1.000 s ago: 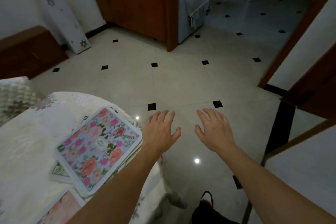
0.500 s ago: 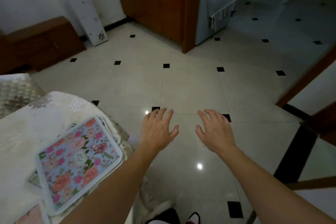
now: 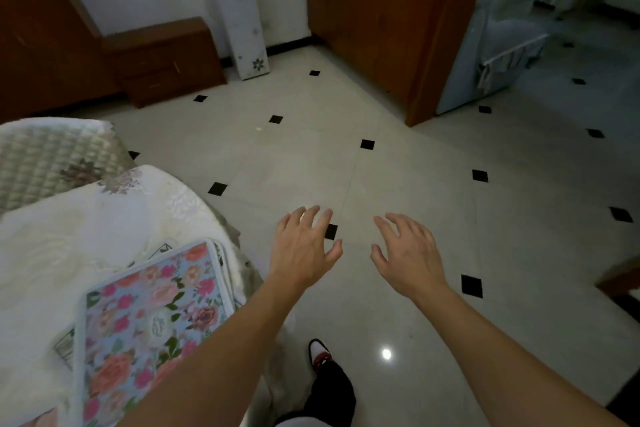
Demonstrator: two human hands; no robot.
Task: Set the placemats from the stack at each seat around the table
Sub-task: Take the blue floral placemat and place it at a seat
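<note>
A floral placemat [image 3: 145, 319] with pink and orange roses on light blue lies on top of a small stack at the edge of the table [image 3: 62, 253], which is covered with a white cloth. My left hand [image 3: 303, 250] hovers over the floor just right of the table edge, fingers spread, holding nothing. My right hand [image 3: 407, 253] is level with it a little further right, also spread and empty. My left forearm crosses the mat's lower right corner.
A chair with a quilted cover [image 3: 52, 156] stands at the table's far side. A low wooden cabinet [image 3: 162, 59], a white floral stand [image 3: 239, 17] and a wooden partition [image 3: 381, 21] line the back. My shoe [image 3: 320, 354] is on the tiled floor below.
The view has swung left and I have stepped along the table. The placemat stack has shifted in the view, and both hands stay spread and empty in front of me.
</note>
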